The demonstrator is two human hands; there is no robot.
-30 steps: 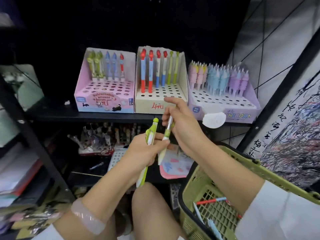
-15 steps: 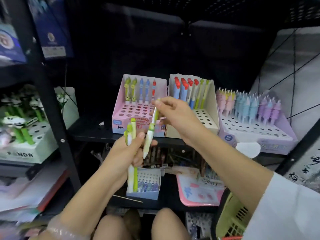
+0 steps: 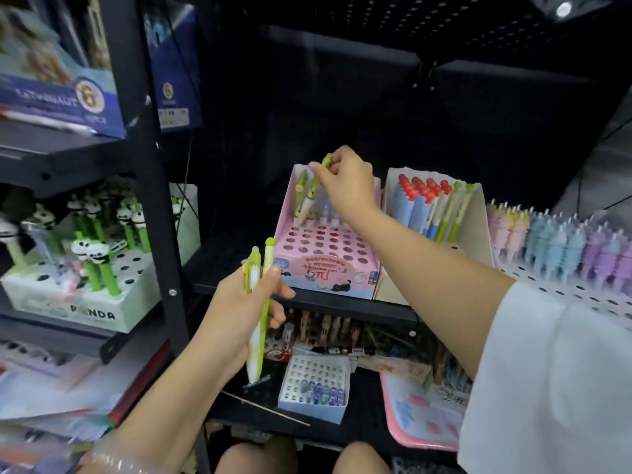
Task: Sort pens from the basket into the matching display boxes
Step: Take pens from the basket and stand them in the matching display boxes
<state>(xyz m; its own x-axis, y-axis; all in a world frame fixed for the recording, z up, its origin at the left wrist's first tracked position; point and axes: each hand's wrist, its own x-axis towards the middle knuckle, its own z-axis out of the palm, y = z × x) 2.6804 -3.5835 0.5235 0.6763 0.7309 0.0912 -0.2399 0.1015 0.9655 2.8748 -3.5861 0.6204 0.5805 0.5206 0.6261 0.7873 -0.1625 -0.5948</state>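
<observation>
I crouch at a stationery shop's black metal shelving (image 3: 150, 200), stocked with retail display boxes: a pink box (image 3: 326, 265) printed "Retractable eraser" with a handwritten price, a cream box of red-capped and green pens (image 3: 431, 206), a white "PANDA" box (image 3: 75, 302) of panda-topped pens, and rows of pastel pens (image 3: 561, 241) standing in a perforated tray. Boxed goods (image 3: 61, 87) fill the shelf above.
</observation>
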